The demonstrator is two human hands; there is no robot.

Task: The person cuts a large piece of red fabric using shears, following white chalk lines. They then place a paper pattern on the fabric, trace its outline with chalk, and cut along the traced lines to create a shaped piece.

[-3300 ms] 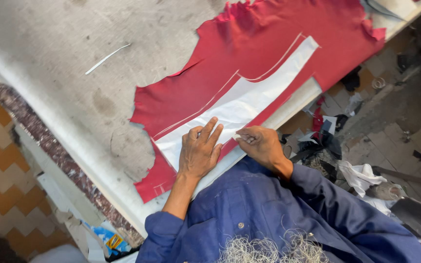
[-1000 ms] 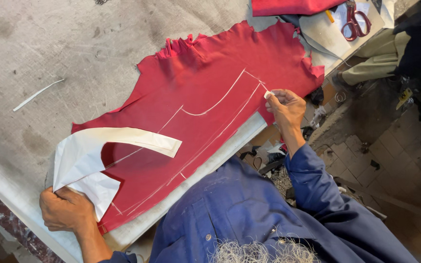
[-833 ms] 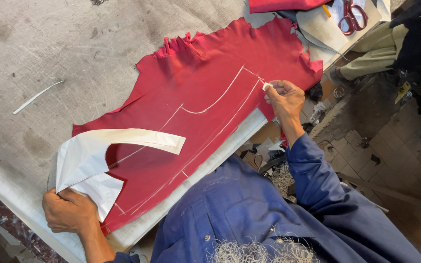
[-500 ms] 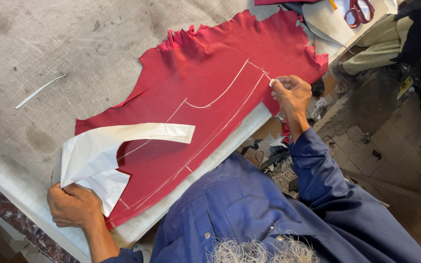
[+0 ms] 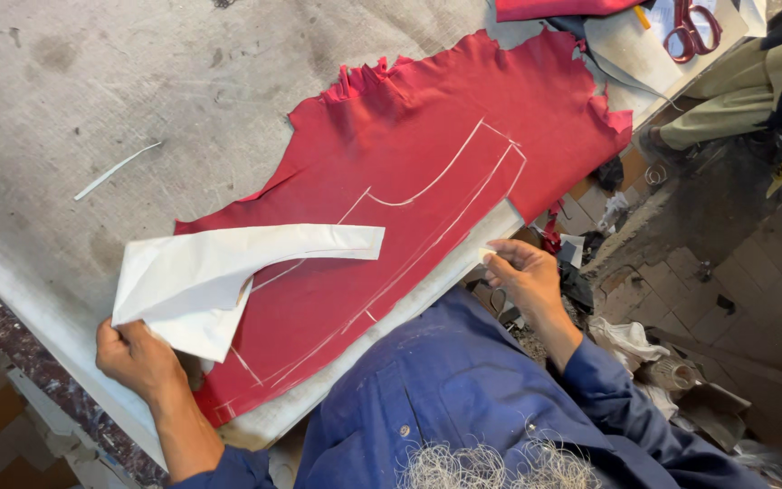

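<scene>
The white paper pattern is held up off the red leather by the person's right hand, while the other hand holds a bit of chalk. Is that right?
Not quite: the head view shows the left hand holding the white paper pattern above the red leather. The right hand holds the small white piece.

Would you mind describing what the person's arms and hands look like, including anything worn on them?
Both arms wear long blue sleeves of a buttoned work shirt, pushed up a little from the wrists. The left hand and right hand are bare: no gloves, rings or watch visible.
</scene>
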